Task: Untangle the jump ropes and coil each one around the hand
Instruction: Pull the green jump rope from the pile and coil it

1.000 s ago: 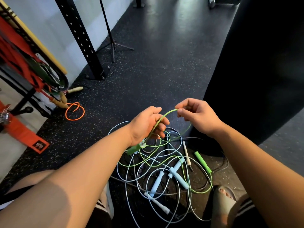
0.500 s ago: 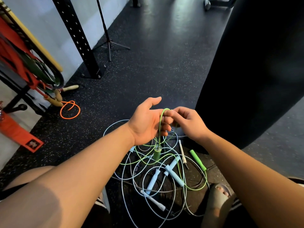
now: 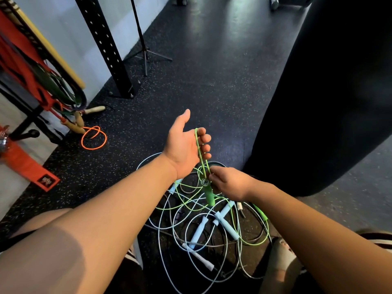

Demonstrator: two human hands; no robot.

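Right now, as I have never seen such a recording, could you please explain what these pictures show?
There is no machine: the grip here is a person's two bare hands, filmed by a camera worn on the head, looking down. On the dark speckled floor lies a tangle of jump ropes, green, pale blue and whitish. The left hand is raised, with the green rope looped over its curled fingers. The right hand pinches that same rope close to its green handle.

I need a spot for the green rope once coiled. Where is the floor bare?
Bare floor ahead of the left hand, between the black upright and the black bag. Crowded below the right hand: tangled ropes.
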